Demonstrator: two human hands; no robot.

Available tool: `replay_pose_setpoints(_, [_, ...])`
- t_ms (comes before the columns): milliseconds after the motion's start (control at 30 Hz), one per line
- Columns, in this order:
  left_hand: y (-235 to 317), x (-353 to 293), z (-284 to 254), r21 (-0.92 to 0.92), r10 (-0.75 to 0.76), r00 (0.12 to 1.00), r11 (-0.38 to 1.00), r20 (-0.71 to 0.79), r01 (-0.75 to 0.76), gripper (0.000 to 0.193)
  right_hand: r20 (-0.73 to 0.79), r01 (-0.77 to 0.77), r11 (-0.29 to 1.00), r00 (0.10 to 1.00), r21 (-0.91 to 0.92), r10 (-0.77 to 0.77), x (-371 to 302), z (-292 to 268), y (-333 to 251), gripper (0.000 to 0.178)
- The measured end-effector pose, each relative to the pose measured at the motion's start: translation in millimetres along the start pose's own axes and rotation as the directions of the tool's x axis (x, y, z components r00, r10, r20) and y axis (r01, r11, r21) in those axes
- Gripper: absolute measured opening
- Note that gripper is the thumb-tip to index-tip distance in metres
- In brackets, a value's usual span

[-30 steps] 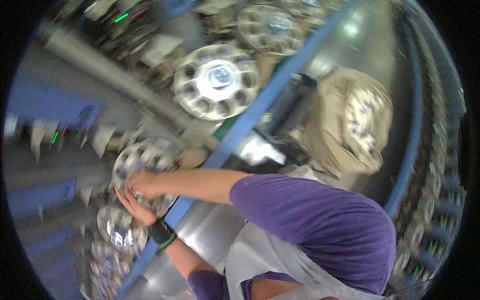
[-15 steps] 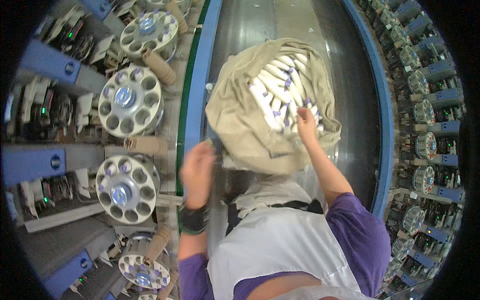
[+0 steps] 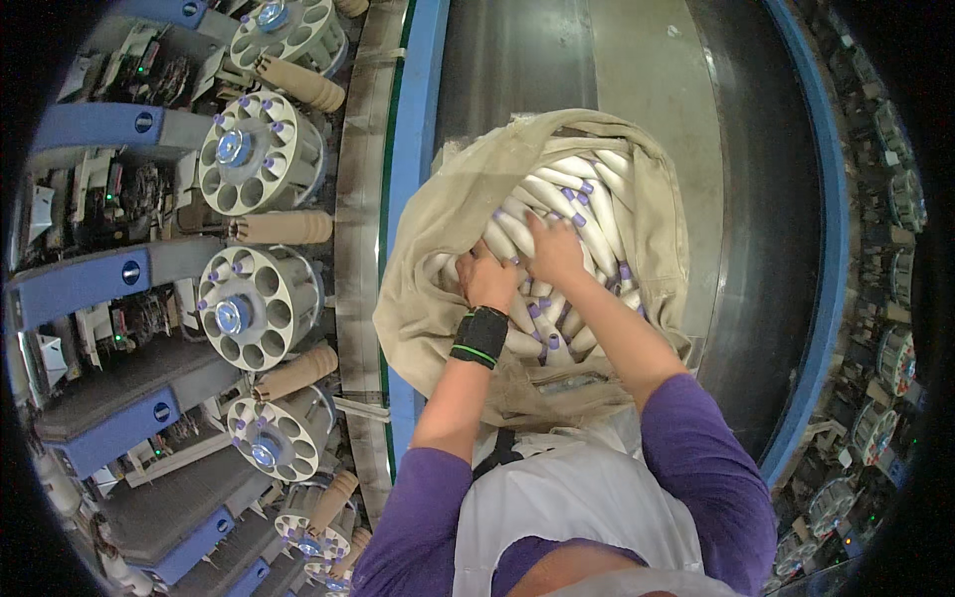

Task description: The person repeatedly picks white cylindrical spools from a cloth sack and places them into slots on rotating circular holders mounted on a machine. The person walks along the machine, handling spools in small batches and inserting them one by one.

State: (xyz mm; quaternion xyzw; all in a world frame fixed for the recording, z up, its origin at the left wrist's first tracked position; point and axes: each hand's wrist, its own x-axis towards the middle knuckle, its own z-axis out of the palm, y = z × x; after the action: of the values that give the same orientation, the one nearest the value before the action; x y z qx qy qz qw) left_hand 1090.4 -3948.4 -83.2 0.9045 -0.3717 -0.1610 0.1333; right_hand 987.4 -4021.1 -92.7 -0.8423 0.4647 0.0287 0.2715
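A beige cloth sack [image 3: 418,318] stands with its mouth spread wide, full of white yarn bobbins [image 3: 600,221] with purple tube ends. Both my hands are inside it, close together among the bobbins. At the sack's left side, my left hand [image 3: 487,280] has its fingers curled down round bobbins, the fingertips partly hidden. Just right of it and a little farther off, my right hand [image 3: 554,251] is closed on a bobbin [image 3: 511,231], with the thumb and part of the fingers showing. A black band [image 3: 479,336] circles my left wrist.
Along the left runs a winding machine with round white magazines [image 3: 282,303], some pockets holding purple-tipped bobbins, and brown cones [image 3: 282,228] beside them. A blue rail [image 3: 426,90] edges the aisle there. Another blue rail [image 3: 828,289] and more machines line the right.
My left hand has come from outside the sack into it, onto the bobbins. My right hand has shifted left within the sack. The view has moved, with the sack now nearer.
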Motion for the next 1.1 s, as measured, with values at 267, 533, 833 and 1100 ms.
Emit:
replay_pose_setpoints(267, [55.9,76.9,17.3,-0.128,-0.245,0.934,0.950,0.258,0.284,0.062,0.560,-0.492,-0.347,0.818,0.799,0.131,-117.7,-34.2,69.1,0.072])
replay_pose_setpoints(533, [37.9,-4.8,-46.7,-0.888,0.586,0.770,0.457,0.251,-0.059,0.095,0.381,-0.354,-0.516,0.923,0.780,-0.057,-133.1,-67.9,63.6,0.078])
replay_pose_setpoints(833, [-6.4,-102.1,-192.1,-0.520,0.517,0.856,0.729,-0.007,-0.445,0.060,0.249,-0.309,-0.244,0.936,0.919,-0.247,-121.6,-104.6,-76.0,0.068])
replay_pose_setpoints(1100, [-106.4,-149.2,-258.6,-0.325,0.194,0.867,0.872,-0.459,-0.367,0.048,0.427,-0.484,0.110,0.614,0.868,-0.664,-95.8,-84.0,-203.4,0.068])
